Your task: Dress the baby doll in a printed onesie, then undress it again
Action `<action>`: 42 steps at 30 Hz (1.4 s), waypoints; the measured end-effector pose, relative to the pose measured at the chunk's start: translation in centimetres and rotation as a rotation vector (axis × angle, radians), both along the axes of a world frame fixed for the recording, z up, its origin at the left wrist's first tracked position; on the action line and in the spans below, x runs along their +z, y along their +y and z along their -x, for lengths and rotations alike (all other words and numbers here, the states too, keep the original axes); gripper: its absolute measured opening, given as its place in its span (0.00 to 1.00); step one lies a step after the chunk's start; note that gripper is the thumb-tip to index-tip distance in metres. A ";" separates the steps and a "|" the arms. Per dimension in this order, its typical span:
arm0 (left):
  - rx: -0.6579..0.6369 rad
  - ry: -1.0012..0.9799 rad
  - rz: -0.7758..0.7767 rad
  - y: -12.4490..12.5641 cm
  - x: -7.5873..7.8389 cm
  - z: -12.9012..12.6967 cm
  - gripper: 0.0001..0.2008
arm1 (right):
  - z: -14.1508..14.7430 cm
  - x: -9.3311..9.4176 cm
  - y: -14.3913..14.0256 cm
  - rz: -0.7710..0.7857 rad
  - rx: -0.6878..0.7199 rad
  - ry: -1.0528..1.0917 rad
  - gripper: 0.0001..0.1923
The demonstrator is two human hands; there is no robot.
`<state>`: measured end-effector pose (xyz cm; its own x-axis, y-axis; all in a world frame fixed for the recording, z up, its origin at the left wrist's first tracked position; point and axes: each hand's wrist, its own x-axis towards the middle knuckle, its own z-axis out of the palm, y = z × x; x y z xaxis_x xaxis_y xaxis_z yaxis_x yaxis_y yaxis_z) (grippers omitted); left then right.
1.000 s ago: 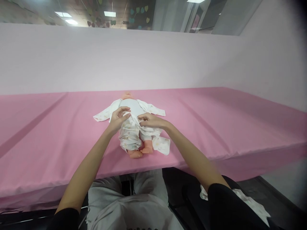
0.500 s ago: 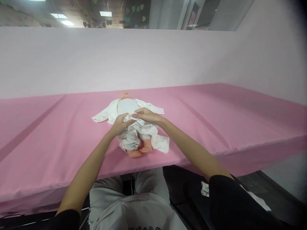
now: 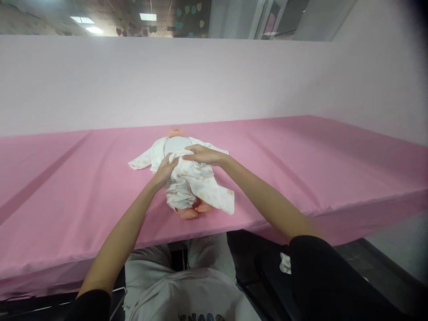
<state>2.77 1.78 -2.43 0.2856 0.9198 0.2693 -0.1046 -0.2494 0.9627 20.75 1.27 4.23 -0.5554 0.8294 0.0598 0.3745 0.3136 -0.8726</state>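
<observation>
Romper (image 3: pixel 195 185) edge under both hands' grip, atop doll (image 3: pixel 180 147).

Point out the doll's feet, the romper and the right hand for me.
doll's feet (image 3: pixel 192 211): head view, on the bare toes.
romper (image 3: pixel 197 183): head view, on the printed front panel.
right hand (image 3: pixel 202 155): head view, on its back.

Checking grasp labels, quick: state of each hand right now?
Left hand: closed, pinching the white romper on the doll.
Right hand: closed, gripping the romper's upper edge.
</observation>
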 end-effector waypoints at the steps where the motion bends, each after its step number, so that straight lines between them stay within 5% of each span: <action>1: -0.026 -0.007 0.012 -0.1 0.1 -0.1 0.17 | 0.2 -0.1 0.0 0.048 -0.024 0.073 0.16; 5: -0.146 0.177 -0.062 -0.5 0.4 0.2 0.23 | 0.2 -1.1 0.2 0.205 -0.064 0.209 0.17; 9: -0.031 0.445 -0.237 0.1 0.1 0.9 0.16 | -0.3 -2.0 0.1 0.162 -0.077 0.146 0.17; 16: -0.001 0.209 -0.072 0.6 -0.2 0.7 0.12 | -1.3 -1.4 -0.2 0.083 0.085 -0.160 0.16; 21: -0.179 0.255 -0.076 -0.7 0.8 0.8 0.21 | -1.3 -2.2 0.6 0.144 -0.014 0.218 0.14; 25: -0.160 0.321 -0.060 -0.8 0.9 1.0 0.20 | -1.1 -3.1 0.2 0.215 -0.058 0.310 0.13; 33: -0.134 0.128 0.116 0.3 -0.2 0.9 0.21 | -1.3 -2.2 -0.7 0.217 -0.017 -0.061 0.14; 42: -0.233 0.245 0.090 -0.2 -0.1 1.2 0.29 | -0.8 -3.4 -0.7 0.347 -0.174 0.405 0.10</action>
